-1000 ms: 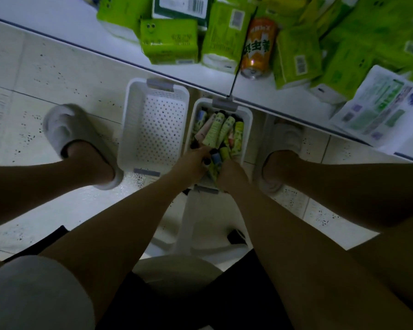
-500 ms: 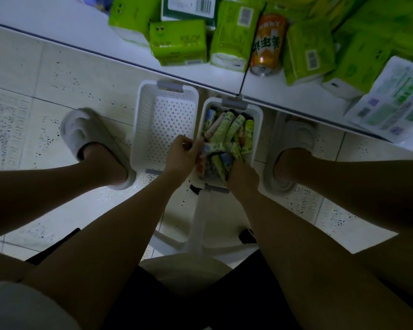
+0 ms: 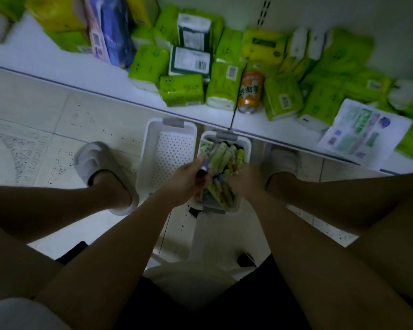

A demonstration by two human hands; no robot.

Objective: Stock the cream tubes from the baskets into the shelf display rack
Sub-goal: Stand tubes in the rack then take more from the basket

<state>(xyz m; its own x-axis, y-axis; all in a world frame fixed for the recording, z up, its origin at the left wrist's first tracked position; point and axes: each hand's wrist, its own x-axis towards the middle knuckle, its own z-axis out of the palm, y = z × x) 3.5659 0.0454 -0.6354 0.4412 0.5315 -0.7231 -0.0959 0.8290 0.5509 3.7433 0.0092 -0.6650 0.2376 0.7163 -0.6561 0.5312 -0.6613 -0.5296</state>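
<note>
A dim, speckled tile floor (image 3: 57, 129) fills the head view, with a low white shelf (image 3: 45, 63) running across the top, loaded from about eleven to two o'clock with green tissue packs (image 3: 181, 90), an orange drink can (image 3: 249, 91) and a printed leaflet (image 3: 365, 134) at two o'clock. At the centre, two white perforated baskets sit side by side on the floor against the shelf edge: the left basket (image 3: 167, 151) shows only its bare dotted bottom, while the right basket (image 3: 244, 148) is heaped with cream tubes (image 3: 221, 154). The left hand (image 3: 184, 179) comes in from seven o'clock and grasps a blue-grey tube (image 3: 204, 165) above that basket's left rim; the right hand (image 3: 244, 181) comes in from five o'clock and is buried among the tubes at the near right side, its fingers hidden, so I cannot tell whether it has hold of any. The tubes therefore lie directly under and between both hands, mostly toward twelve o'clock from the knuckles. The likely trouble is a loose armful: tubes are slick and piled crosswise, so lifting several at once could spill some onto the floor or into the neighbouring basket. The display rack is not visible here, and the carry upward would pass the crowded shelf, where a careless elbow could topple the can.
</note>
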